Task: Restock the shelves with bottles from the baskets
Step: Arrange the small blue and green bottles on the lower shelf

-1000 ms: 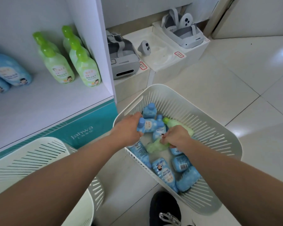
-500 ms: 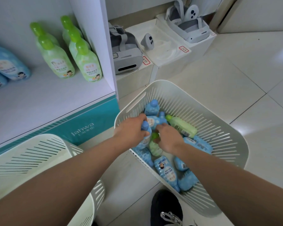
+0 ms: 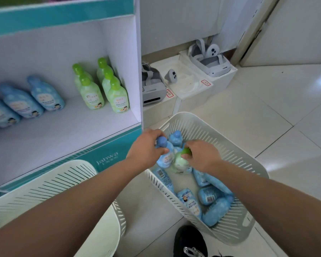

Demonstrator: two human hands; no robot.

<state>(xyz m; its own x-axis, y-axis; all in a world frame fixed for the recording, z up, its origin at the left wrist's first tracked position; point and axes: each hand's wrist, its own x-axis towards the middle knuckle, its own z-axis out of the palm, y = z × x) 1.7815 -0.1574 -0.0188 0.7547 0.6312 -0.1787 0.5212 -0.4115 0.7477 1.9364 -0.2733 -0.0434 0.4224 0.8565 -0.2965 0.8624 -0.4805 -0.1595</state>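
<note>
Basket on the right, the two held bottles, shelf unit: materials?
The basket: moulded plastic, matte off-white; thin slotted walls. The blue bottle in left hand and green bottle in right hand: likely plastic, slightly translucent, printed labels. The shelf unit: probably printed cardboard or thin board; flat white panels.

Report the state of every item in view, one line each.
Left hand: grips the blue bottle at its neck.
Right hand: grips the green bottle at its cap.
Basket: on the floor, loose blue bottles lying inside.
Shelf green bottles: standing upright.
Shelf blue bottles: standing in a row.
Second basket: beside the shelf, contents not visible.
</note>
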